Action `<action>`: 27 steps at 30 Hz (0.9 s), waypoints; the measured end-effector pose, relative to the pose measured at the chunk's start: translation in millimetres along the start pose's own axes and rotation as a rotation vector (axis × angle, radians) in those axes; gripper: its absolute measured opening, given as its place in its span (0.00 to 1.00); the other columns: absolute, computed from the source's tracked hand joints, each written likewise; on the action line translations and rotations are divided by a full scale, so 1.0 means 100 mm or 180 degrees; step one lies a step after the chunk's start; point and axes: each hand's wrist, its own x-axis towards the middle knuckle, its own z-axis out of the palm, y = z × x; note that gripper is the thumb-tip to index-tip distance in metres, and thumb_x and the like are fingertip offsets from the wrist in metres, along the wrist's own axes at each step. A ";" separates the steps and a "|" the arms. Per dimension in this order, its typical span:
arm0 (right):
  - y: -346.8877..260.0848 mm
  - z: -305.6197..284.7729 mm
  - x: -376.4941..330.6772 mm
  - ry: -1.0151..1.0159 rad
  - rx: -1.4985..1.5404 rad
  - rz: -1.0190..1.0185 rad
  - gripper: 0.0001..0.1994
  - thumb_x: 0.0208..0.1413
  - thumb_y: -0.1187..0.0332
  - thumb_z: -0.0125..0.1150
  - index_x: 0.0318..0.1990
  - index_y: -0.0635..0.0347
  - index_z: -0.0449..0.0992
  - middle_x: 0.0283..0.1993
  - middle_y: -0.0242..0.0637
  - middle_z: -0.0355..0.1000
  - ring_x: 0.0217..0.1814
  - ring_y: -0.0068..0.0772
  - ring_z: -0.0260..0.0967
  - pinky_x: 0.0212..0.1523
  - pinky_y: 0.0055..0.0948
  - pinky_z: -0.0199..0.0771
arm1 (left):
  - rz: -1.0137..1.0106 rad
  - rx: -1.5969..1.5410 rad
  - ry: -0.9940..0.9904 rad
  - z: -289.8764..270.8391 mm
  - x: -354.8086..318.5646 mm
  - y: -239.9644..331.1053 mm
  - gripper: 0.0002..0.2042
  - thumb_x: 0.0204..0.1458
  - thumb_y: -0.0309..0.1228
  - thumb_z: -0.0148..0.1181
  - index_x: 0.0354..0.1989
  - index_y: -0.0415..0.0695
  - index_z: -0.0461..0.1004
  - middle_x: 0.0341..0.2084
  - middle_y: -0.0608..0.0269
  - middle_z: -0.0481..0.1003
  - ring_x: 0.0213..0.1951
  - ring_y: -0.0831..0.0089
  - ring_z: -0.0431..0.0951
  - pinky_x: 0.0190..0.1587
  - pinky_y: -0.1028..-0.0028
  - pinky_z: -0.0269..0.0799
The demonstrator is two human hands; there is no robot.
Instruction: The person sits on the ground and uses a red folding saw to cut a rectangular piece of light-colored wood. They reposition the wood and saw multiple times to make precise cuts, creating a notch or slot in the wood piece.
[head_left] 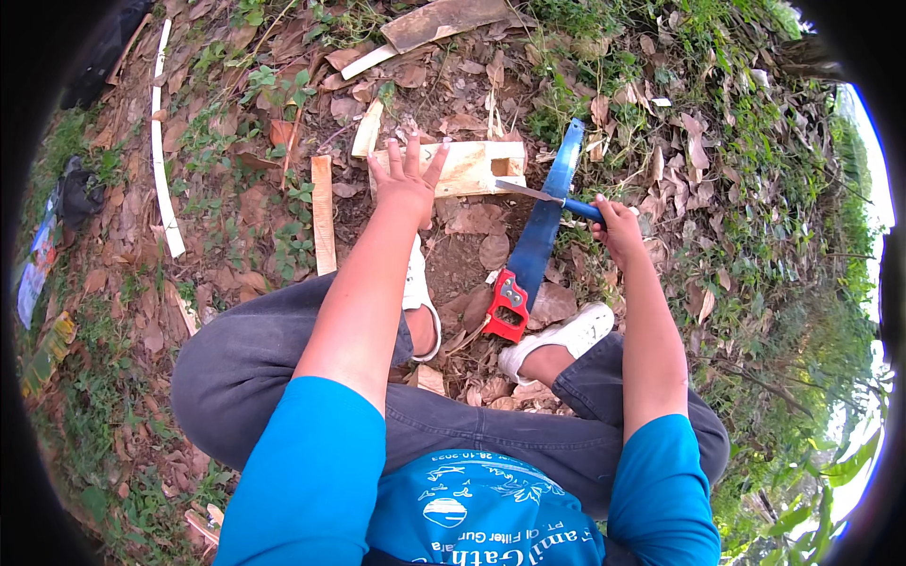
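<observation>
Saw (540, 241), blue blade w/ red handle, lies center frame on leaves. Wood block (477, 168) upper center, left hand (406, 179) flat on it, fingers spread. Right hand (615, 224) clenched round chisel (552, 197), tip at block.

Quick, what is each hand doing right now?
Left hand: open, fingers spread, pressing on the wooden block.
Right hand: closed around the blue-handled chisel.
</observation>
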 end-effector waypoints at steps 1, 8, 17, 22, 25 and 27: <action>0.01 0.05 -0.01 0.0163 -0.0011 0.0017 0.17 0.65 0.53 0.64 0.40 0.61 0.78 0.28 0.27 0.69 0.22 0.15 0.65 0.23 0.16 0.69 | -0.0007 0.0008 -0.0020 0.00 0.00 0.00 0.67 0.45 0.46 0.76 0.77 0.65 0.15 0.77 0.44 0.18 0.76 0.34 0.24 0.70 0.28 0.31; -0.23 -0.02 0.12 0.0089 -0.0895 -0.0431 0.21 0.50 0.51 0.79 0.32 0.57 0.76 0.21 0.23 0.66 0.16 0.13 0.56 0.16 0.19 0.51 | -0.0062 -0.0049 -0.0109 -0.04 0.00 0.03 0.66 0.46 0.42 0.75 0.77 0.68 0.17 0.77 0.47 0.17 0.77 0.37 0.23 0.70 0.29 0.29; -0.18 0.08 0.09 0.0001 -0.0664 0.0167 0.16 0.57 0.56 0.74 0.33 0.55 0.74 0.23 0.22 0.67 0.18 0.12 0.58 0.16 0.17 0.54 | -0.0116 -0.0058 -0.0274 -0.13 -0.03 0.06 0.67 0.45 0.42 0.77 0.77 0.67 0.18 0.77 0.47 0.17 0.77 0.38 0.23 0.70 0.28 0.30; -0.18 0.05 0.14 0.0031 -0.0680 -0.0338 0.17 0.52 0.56 0.78 0.35 0.58 0.79 0.26 0.24 0.71 0.22 0.14 0.61 0.23 0.18 0.60 | -0.0058 0.0058 -0.0189 -0.08 0.00 0.05 0.69 0.43 0.47 0.78 0.77 0.64 0.16 0.77 0.41 0.19 0.76 0.34 0.24 0.70 0.28 0.32; -0.36 0.03 0.16 0.0007 -0.1010 -0.0656 0.16 0.50 0.57 0.80 0.35 0.58 0.81 0.26 0.23 0.71 0.25 0.14 0.61 0.26 0.18 0.60 | -0.0016 0.0043 -0.0055 -0.01 0.01 0.02 0.69 0.43 0.46 0.78 0.77 0.64 0.16 0.77 0.41 0.19 0.76 0.33 0.24 0.69 0.28 0.32; -0.40 0.03 0.16 -0.0034 -0.1057 -0.0677 0.16 0.50 0.57 0.80 0.35 0.58 0.81 0.26 0.22 0.70 0.25 0.14 0.61 0.26 0.18 0.59 | -0.0024 0.0065 -0.0057 0.02 0.03 0.02 0.69 0.43 0.46 0.78 0.77 0.64 0.16 0.76 0.40 0.18 0.76 0.33 0.24 0.69 0.28 0.32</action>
